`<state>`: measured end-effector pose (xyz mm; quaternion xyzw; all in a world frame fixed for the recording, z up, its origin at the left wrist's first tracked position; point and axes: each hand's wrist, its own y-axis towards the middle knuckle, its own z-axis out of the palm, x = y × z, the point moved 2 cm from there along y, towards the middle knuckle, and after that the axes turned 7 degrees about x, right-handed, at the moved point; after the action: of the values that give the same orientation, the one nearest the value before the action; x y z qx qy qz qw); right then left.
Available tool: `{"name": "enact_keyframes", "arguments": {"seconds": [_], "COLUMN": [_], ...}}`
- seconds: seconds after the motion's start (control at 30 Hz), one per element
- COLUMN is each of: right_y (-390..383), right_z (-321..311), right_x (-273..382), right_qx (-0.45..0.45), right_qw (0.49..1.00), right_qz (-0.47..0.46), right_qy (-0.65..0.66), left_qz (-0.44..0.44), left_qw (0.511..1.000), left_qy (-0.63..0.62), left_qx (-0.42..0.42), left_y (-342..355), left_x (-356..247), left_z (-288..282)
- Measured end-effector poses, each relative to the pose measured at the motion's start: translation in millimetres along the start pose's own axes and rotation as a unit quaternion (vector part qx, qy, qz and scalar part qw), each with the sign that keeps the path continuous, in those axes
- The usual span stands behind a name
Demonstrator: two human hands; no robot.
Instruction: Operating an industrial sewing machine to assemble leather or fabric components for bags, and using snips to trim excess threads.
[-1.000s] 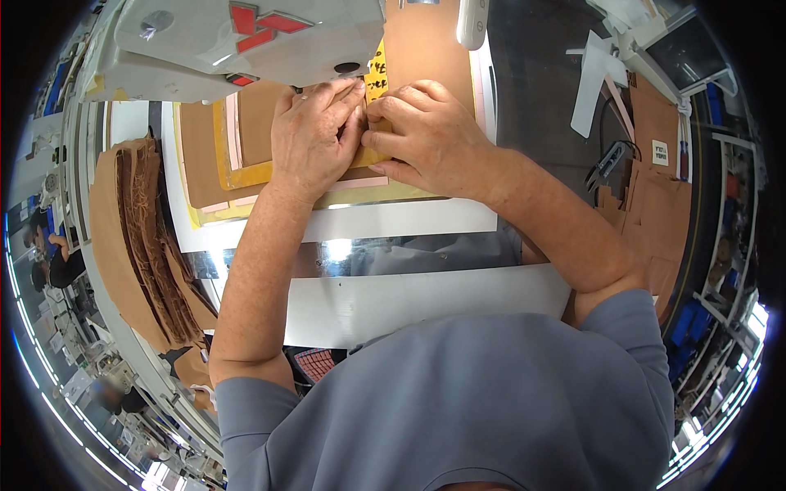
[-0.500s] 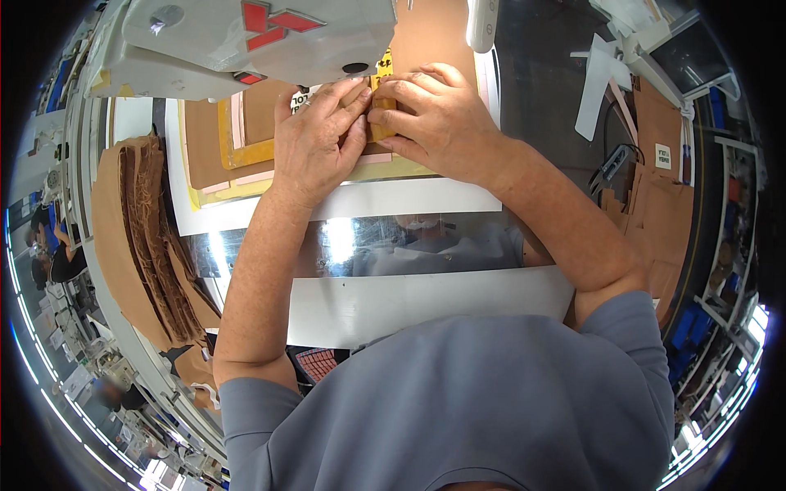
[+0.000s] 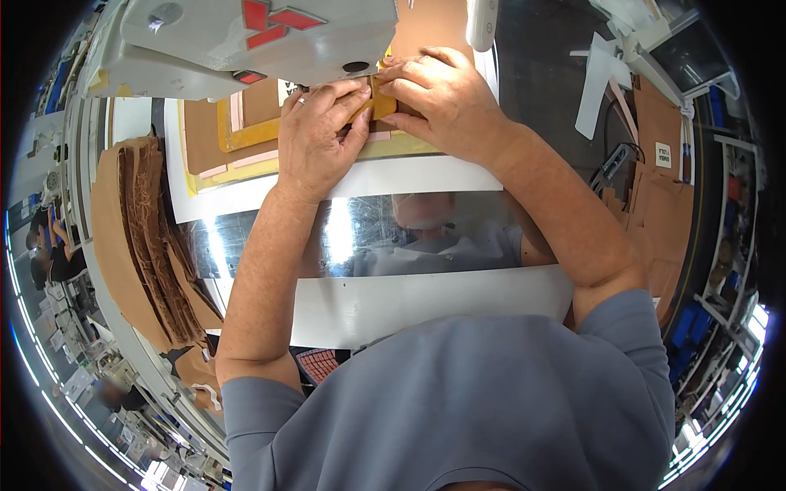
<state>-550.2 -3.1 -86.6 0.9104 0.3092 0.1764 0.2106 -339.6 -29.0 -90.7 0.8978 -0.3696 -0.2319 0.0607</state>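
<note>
Beneath the front of a large grey-white sewing machine head (image 3: pixel 270 49), a yellow frame-shaped template (image 3: pixel 255 136) rests on brown sheet pieces (image 3: pixel 199 123) with pink strips. My left hand (image 3: pixel 321 143) lies on the template's near side, thumb and fingertips drawn together at a brown edge close to the machine. Beside it my right hand (image 3: pixel 450 98) bends its fingers over the template's yellow right-hand part (image 3: pixel 383 105), thumb pressed to its near side. The two hands nearly meet. The machine head hides the needle area and the template's far left.
Under the template is a white sheet (image 3: pixel 426 177), then a shiny metal plate (image 3: pixel 409 245) nearer me. A stack of brown pieces (image 3: pixel 143 237) stands at the left. To the right are a cutter-like tool (image 3: pixel 610 166), white strips (image 3: pixel 591 98) and brown sheets (image 3: pixel 655 221).
The template and white sheet have slid slightly away from me, showing more of the metal plate. My right hand moved a little farther forward; my left shifted slightly right.
</note>
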Motion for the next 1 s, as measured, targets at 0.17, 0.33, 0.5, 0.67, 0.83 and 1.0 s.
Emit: {"name": "enact_keyframes", "arguments": {"seconds": [0.17,0.33,0.5,0.67,0.83,1.0], "right_y": [0.3,2.2,4.7,5.1,1.3,3.0], "right_z": [2.3,6.8,11.8,11.0,10.3,13.7], "right_x": [-6.9,-13.5,-22.8,-29.2,-23.7,-22.7], "right_qx": [0.037,0.02,0.009,0.01,0.033,0.021], "right_qw": [0.999,1.0,1.0,1.0,0.998,0.999], "right_qz": [0.017,0.018,0.015,0.018,0.037,0.031], "right_qy": [0.003,-0.01,0.005,0.019,0.034,0.028], "left_qz": [-0.002,-0.002,-0.027,-0.051,-0.047,-0.044], "left_qw": [1.0,0.999,0.999,0.998,0.999,0.998], "left_qy": [0.026,-0.044,-0.037,-0.032,-0.023,0.012], "left_qx": [0.0,-0.01,-0.025,-0.008,-0.008,-0.048], "left_y": [3.0,3.3,1.8,1.1,-4.2,-20.6], "left_x": [0.5,6.3,13.7,17.3,18.9,19.2], "left_z": [-2.7,-3.6,-4.6,-5.1,-6.1,-14.5]}}
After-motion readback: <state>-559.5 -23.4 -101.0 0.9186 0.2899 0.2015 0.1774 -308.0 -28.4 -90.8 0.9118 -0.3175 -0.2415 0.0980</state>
